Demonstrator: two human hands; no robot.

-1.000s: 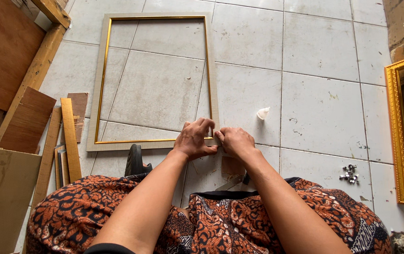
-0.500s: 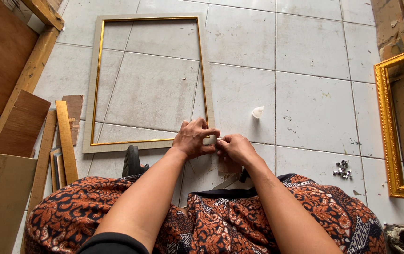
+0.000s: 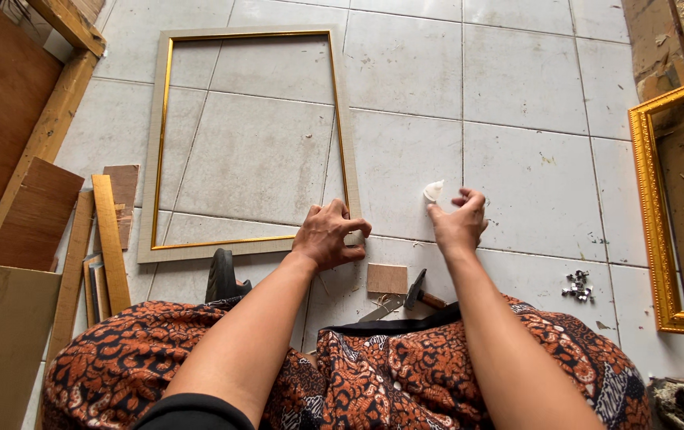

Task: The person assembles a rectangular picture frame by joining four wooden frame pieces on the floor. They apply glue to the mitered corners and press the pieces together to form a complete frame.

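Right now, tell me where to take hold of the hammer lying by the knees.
Probably the wooden handle, reached from the right. The hammer lies flat on the tile, its dark head toward the small wooden block, so the handle end points to the right hand, which is free above it.

Framing workshop (frames (image 3: 250, 143), wood offcuts (image 3: 35, 215)).

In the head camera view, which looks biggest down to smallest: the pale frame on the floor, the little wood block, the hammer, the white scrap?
1. Pale frame with gold inner edge
2. Hammer and wood block: look alike, and the hammer is partly hidden, so unranked
3. White scrap
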